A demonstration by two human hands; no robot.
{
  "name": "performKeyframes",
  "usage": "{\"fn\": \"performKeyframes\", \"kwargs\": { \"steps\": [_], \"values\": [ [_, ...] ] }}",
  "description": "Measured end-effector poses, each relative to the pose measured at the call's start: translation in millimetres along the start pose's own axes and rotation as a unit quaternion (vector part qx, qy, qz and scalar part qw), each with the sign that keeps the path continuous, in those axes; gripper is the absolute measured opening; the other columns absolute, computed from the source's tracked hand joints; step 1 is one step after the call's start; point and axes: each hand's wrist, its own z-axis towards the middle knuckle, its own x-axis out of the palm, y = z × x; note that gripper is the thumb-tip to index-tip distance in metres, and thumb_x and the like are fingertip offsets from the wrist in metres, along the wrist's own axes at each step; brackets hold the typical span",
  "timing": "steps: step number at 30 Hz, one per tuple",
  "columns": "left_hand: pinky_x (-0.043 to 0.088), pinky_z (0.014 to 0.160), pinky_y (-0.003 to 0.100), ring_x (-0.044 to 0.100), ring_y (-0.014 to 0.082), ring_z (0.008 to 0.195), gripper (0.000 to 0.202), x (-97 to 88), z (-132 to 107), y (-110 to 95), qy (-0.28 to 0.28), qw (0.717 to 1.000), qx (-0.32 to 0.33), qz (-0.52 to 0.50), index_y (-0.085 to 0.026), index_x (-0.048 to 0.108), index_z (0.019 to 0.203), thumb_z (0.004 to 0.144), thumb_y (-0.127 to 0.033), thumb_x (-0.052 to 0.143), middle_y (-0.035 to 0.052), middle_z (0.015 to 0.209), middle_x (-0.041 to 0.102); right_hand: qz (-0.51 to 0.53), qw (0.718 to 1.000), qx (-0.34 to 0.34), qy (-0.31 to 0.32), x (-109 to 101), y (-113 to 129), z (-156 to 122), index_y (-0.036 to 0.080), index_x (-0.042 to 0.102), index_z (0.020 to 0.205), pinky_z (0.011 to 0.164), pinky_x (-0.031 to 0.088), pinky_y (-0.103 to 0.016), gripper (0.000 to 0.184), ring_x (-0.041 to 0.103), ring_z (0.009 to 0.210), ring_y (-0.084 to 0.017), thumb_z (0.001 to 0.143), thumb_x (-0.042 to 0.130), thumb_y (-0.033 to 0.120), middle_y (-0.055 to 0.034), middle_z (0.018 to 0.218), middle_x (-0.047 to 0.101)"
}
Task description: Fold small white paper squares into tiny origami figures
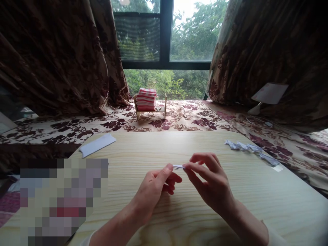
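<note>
A small strip of folded white paper [178, 166] is held between my two hands, just above the wooden table [164, 143]. My left hand [160, 182] pinches its left end between thumb and forefinger, the other fingers curled below. At the strip's right end, my right hand [211, 174] grips it with the fingertips. The fingers cover both ends of the paper. A row of folded white paper pieces [243, 147] lies at the table's right edge. Near the far left corner rests a flat stack of white paper strips [97, 145].
A pixelated patch [64, 198] hides what lies on the table's left side. Behind the table, a small wooden rack [150, 110] holds folded red-and-white cloths [146, 99] on a floral cover. A white lamp [270, 93] stands at the right, before dark curtains [64, 58].
</note>
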Motion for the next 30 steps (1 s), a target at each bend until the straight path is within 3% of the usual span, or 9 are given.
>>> {"fn": "performKeyframes", "kwargs": {
  "steps": [2, 5, 12, 17, 30],
  "values": [
    [0.042, 0.062, 0.026, 0.049, 0.0135, 0.066, 0.04, 2.7, -1.1, 0.1, 0.034, 0.995, -0.023, -0.092, -0.012, 0.069, 0.073, 0.08, -0.049, 0.056, 0.0054, 0.073, 0.061, -0.023, 0.998, -0.049, 0.029, -1.6, 3.9, 1.0, 0.024, 0.066, 0.097, 0.07, 0.048, -0.032, 0.025, 0.053, 0.084, -0.018, 0.08, 0.059, 0.006, -0.0068, 0.093, 0.058],
    [0.042, 0.06, 0.024, 0.048, 0.0122, 0.064, 0.03, 3.1, -0.5, 1.6, 0.036, 0.986, -0.06, -0.149, -0.011, 0.067, 0.07, 0.073, -0.042, 0.066, 0.003, 0.066, 0.057, -0.042, 0.994, -0.091, 0.052, -1.1, 7.5, 1.8, 0.025, 0.065, 0.097, 0.074, 0.049, -0.033, 0.025, 0.054, 0.087, -0.018, 0.081, 0.059, 0.007, -0.0064, 0.092, 0.06],
    [0.041, 0.061, 0.024, 0.048, 0.0115, 0.064, 0.026, -0.1, 1.9, 5.0, -0.012, 0.987, -0.055, -0.147, -0.009, 0.066, 0.068, 0.07, -0.035, 0.07, 0.0032, 0.065, 0.056, -0.061, 0.99, -0.102, 0.076, 4.4, 7.2, -1.5, 0.022, 0.06, 0.1, 0.074, 0.048, -0.034, 0.024, 0.053, 0.088, -0.019, 0.081, 0.059, 0.009, -0.0072, 0.094, 0.058],
    [0.041, 0.064, 0.026, 0.05, 0.0124, 0.066, 0.025, -0.2, 0.6, 5.2, 0.0, 0.987, -0.049, -0.156, -0.01, 0.065, 0.067, 0.071, -0.035, 0.069, 0.0031, 0.066, 0.056, -0.071, 0.987, -0.118, 0.087, 6.8, 12.3, -1.4, 0.019, 0.059, 0.098, 0.073, 0.046, -0.033, 0.021, 0.052, 0.085, -0.019, 0.081, 0.059, 0.007, -0.0072, 0.09, 0.058],
    [0.04, 0.067, 0.029, 0.048, 0.0134, 0.066, 0.028, 1.1, 1.5, 5.5, -0.022, 0.996, -0.012, -0.084, -0.01, 0.066, 0.069, 0.075, -0.037, 0.063, 0.0043, 0.068, 0.056, -0.013, 0.994, -0.062, 0.094, 8.5, 11.8, -2.6, 0.02, 0.06, 0.098, 0.07, 0.045, -0.033, 0.017, 0.053, 0.08, -0.018, 0.083, 0.057, 0.012, -0.0066, 0.089, 0.059]
  ]
}}
